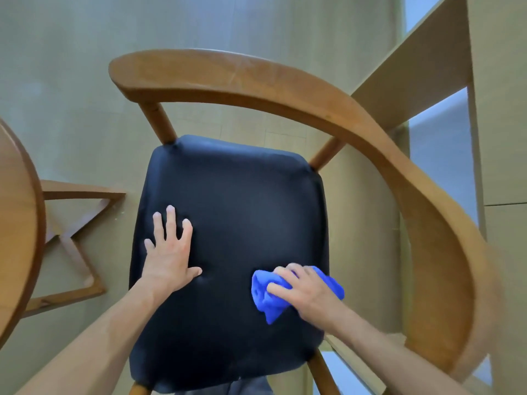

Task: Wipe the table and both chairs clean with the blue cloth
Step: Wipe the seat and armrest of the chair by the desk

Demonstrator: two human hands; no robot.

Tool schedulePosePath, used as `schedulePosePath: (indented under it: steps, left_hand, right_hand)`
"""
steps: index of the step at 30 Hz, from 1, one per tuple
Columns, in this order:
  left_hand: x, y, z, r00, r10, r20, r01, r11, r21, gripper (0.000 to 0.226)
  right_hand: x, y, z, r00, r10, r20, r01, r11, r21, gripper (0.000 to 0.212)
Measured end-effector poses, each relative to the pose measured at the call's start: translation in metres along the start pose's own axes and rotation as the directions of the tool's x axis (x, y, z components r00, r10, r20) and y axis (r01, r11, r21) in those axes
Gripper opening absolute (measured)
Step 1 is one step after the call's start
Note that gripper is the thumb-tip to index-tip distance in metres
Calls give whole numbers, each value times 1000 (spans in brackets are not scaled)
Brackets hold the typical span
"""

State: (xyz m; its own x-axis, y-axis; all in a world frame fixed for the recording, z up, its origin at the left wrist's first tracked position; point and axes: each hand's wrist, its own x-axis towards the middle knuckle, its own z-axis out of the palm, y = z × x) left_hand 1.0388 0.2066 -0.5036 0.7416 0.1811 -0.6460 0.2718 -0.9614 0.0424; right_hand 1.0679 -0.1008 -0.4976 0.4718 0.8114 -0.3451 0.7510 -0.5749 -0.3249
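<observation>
A person leans over a wooden chair with a black soft seat. The right hand lies on top of the blue cloth, with fingers curled over it, and pushes it down on the seat near the front right corner. The cloth is bunched up into a lump, which likely gives the hand a thick pad to rub with.

The left hand is flat on the left side of the seat, fingers spread out and holding nothing. It looks like it is there to lean on and to keep the chair from sliding while the other hand rubs.

The curved wooden back of the chair bends around the far side and the right side. Part of the round counter shows at the left edge, near the chair but not touching it. Its wooden legs stand on the floor beside the seat.

I think the seat is being wiped now. The chair back may still need a wipe. A second chair is not in view.
</observation>
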Motion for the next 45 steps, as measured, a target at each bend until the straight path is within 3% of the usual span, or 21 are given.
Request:
schedulePosePath:
  steps: [3, 5, 12, 14, 17, 21, 27, 32, 35, 38, 41, 43, 45]
  left_hand:
    - [0, -1, 3, 1000, -1, -12, 1, 1000, -25, 110]
    - [1, -2, 4, 1000, -6, -13, 6, 999, -35, 110]
    - [2, -3, 5, 1000, -27, -11, 26, 995, -92, 109]
    - [1, -4, 5, 999, -35, -7, 34, 994, -100, 109]
    - [0, -5, 6, 999, -40, -19, 38, 994, -107, 109]
    - [2, -3, 7, 999, -41, -35, 37, 994, -106, 108]
    - [4, -4, 11, 998, -41, -39, 37, 993, -111, 108]
    - [4, 0, 10, 999, -23, -33, 20, 996, -91, 109]
    - [3, -1, 10, 999, -4, -39, 0, 995, -102, 109]
    - [0, -8, 12, 997, 37, -70, -45, 994, -102, 110]
    - [-10, -16, 12, 994, 81, -73, -86, 993, -76, 109]
    - [-23, -20, 17, 995, 93, -21, -94, 994, -55, 107]
    - [-39, -22, 27, 995, 94, 43, -92, 995, -44, 111]
  right_hand:
    - [47, 55, -37, 906, 402, -135, -376, 909, 180, 59]
    - [65, 79, -48, 852, 486, -196, -459, 872, 170, 73]
    - [53, 56, -20, 732, 621, -281, -599, 783, 171, 70]
    - [55, 61, -25, 712, 651, -265, -624, 759, 185, 78]
    - [57, 69, -35, 714, 648, -264, -588, 760, 277, 83]
    - [63, 96, -48, 737, 589, -332, -568, 806, 167, 72]
    - [68, 91, -51, 653, 750, -110, -702, 653, 286, 61]
    - [9, 16, -12, 690, 723, -20, -715, 686, 137, 60]
    - [-23, -48, 12, 711, 688, 144, -697, 717, 20, 57]
    - [-39, -111, 24, 758, 551, 349, -594, 804, 20, 59]
    - [-41, -121, 13, 797, 363, 483, -467, 877, 112, 58]
    - [-31, -97, -4, 838, 364, 407, -458, 874, 161, 51]
    - [-12, -61, -16, 829, 535, 164, -558, 812, 170, 56]
